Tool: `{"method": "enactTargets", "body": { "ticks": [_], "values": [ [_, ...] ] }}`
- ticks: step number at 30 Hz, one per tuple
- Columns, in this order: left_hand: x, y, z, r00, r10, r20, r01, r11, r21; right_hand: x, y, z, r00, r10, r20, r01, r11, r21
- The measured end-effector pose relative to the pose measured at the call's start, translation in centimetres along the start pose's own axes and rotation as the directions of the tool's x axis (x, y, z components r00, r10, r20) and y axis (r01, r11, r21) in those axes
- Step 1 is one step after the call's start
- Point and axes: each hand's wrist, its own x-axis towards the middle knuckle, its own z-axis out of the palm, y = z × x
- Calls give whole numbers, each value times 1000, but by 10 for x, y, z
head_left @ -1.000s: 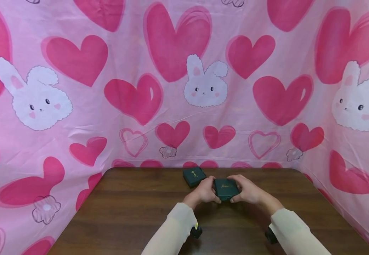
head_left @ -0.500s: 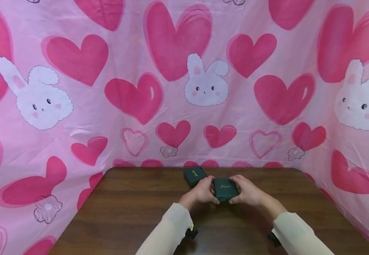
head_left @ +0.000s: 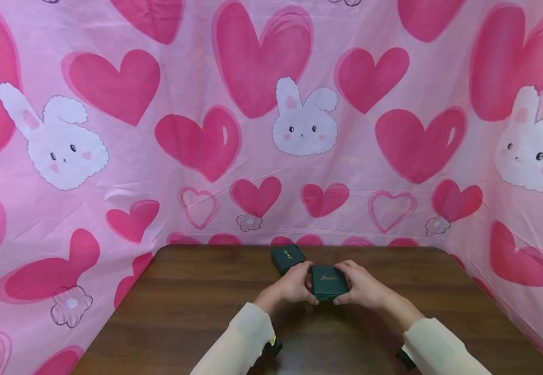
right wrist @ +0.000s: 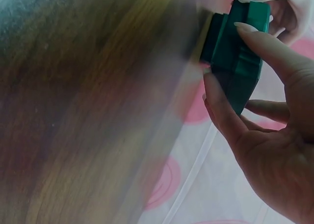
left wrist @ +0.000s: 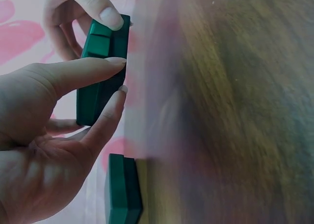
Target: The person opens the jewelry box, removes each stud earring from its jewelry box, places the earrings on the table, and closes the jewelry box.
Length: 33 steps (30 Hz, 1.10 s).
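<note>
Between both hands is a dark green jewelry box (head_left: 329,283) with gold lettering on its lid. My left hand (head_left: 292,284) grips its left side, thumb (left wrist: 93,72) along the front face and fingers round the side and underneath. On the opposite side my right hand (head_left: 364,285) holds it the same way, with the thumb (right wrist: 267,47) on the front. The lid looks closed, and in the wrist views the box is held up off the wooden surface. A second green jewelry box (head_left: 286,257) sits just behind the left hand, turned at an angle.
The brown wooden table (head_left: 196,312) spreads under both arms. A pink cloth (head_left: 253,156) with hearts and rabbits hangs behind and at the sides. Each wrist carries a small black camera, such as the left wrist camera (head_left: 273,346).
Both hands have drawn the held box slightly toward the person and a little to the left, its lid tilting more into the head view. The second box stays in place.
</note>
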Motion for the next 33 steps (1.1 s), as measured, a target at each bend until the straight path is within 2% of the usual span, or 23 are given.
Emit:
{"method": "enactTargets", "body": {
  "ticks": [6, 12, 18, 21, 25, 26, 28, 31, 33],
  "values": [
    [-8, -3, -2, 1000, -2, 10, 2, 1000, 21, -2, -5, 7, 1000, -27, 11, 27, 1000, -14],
    [-19, -6, -4, 999, -1, 45, 0, 1000, 12, -7, -10, 14, 999, -29, 39, 28, 999, 15],
    [-23, -14, -3, 998, 8, 66, -8, 1000, 2, -6, -14, 17, 997, -29, 65, 28, 999, 22],
    [-16, -32, 0, 996, 35, 77, -36, 999, 21, -4, -15, 19, 996, -35, 80, 34, 999, 14],
    [7, -79, 13, 994, 84, 70, -90, 993, 76, -2, -15, 21, 995, -44, 89, 44, 999, 6],
    [8, -81, 14, 995, 76, 69, -80, 995, 60, -2, -15, 22, 995, -41, 93, 40, 999, 7],
    [10, -90, 15, 993, 94, 66, -99, 991, 88, -1, -16, 23, 994, -36, 101, 35, 999, 14],
    [-6, -68, 6, 995, 64, 74, -67, 997, 33, 0, -18, 25, 993, -25, 114, 21, 999, 32],
    [-16, -54, -1, 996, 46, 78, -49, 998, 28, 1, -20, 26, 993, -24, 119, 20, 999, 36]
  ]
}}
